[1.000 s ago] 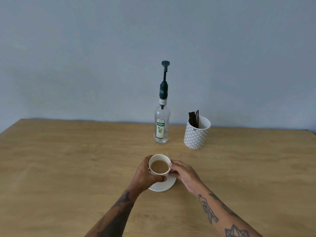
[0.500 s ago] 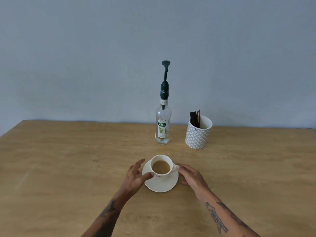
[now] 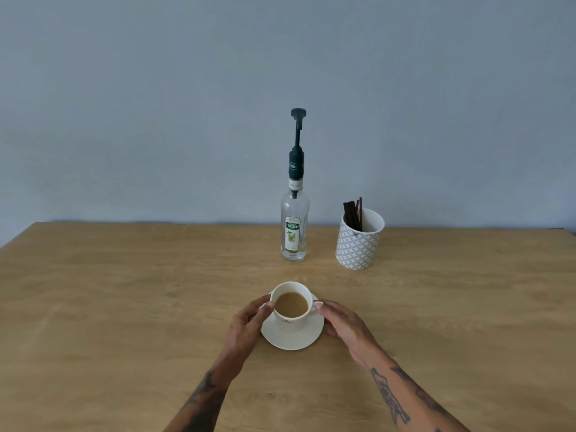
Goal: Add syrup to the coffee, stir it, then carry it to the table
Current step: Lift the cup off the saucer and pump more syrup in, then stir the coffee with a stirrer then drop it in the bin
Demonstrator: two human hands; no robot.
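Cup (image 3: 292, 308) of milky coffee sits upright on a white saucer (image 3: 293, 338), directly between the two hands. Saucer lies flat on the wooden table (image 3: 124, 307).

Left hand (image 3: 246, 325): at the cup's left side, fingers curved toward the wall, thumb tip touching near the rim. Looks like a light hold on the cup; how firm, cannot tell.

Right hand (image 3: 338, 322): at the cup's right side, over the saucer's right edge. Forefinger and thumb meet at the handle (image 3: 316, 304), apparently pinching it; the handle itself is mostly hidden by the fingertips. The other fingers curl under, toward the saucer edge.

Both forearms come in from the near edge, tattooed, well apart at the elbows and closing in toward the cup.

Beyond the hands, just past the cup: syrup bottle (image 3: 294, 226), clear glass, green label, upright, dark pump (image 3: 297, 132) raised.

Beyond the right hand, right of the bottle and apart from it: patterned white pot (image 3: 358, 244) holding dark stir sticks (image 3: 353, 213), leaning left.
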